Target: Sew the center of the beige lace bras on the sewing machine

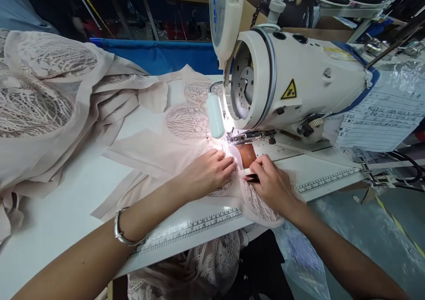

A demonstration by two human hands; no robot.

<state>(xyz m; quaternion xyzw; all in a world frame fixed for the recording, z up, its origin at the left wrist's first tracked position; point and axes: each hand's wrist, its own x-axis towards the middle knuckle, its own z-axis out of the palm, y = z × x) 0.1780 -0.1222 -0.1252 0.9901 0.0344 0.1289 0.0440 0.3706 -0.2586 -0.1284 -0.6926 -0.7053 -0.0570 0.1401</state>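
A pale pink lace bra piece lies under the lit needle area of a sewing machine. My left hand is closed on its lace edge, just in front of the presser foot. To the right, my right hand pinches the near part of the same piece. A small dark, pointed tool, perhaps thread snips, is also held in that hand; most of it is hidden by the fingers. Lace hangs from under the right hand at the table's front edge.
Pink lace pieces are heaped on the left of the white table. A ruler strip runs along the front edge. More lace lies below. A small lamp hangs by the needle; a written paper covers the machine's right end.
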